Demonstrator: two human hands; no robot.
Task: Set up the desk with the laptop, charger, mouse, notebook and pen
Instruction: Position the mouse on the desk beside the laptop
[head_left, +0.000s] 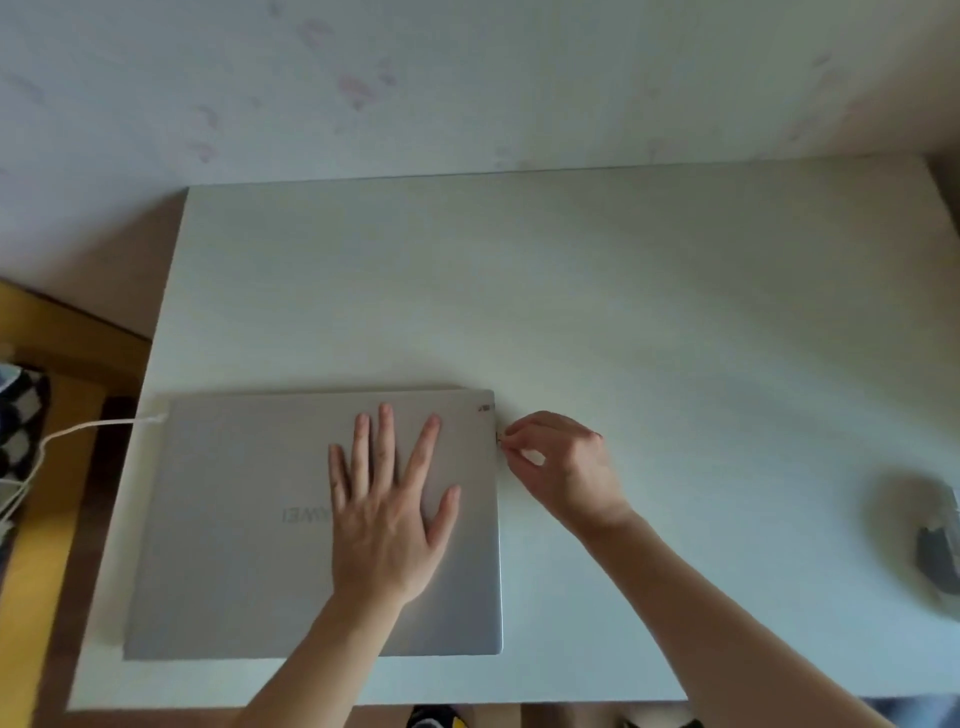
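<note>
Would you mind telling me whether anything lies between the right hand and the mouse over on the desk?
Nothing visible does. The right hand is at the laptop's right edge, pinching something small there, and the mouse sits at the far right of the desk. The desk surface between them is bare.

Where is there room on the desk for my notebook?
Plenty of bare desk lies behind the closed laptop, up to the wall, and between the right hand and the mouse. The left side is crowded by laptop, left hand and cable.
</note>
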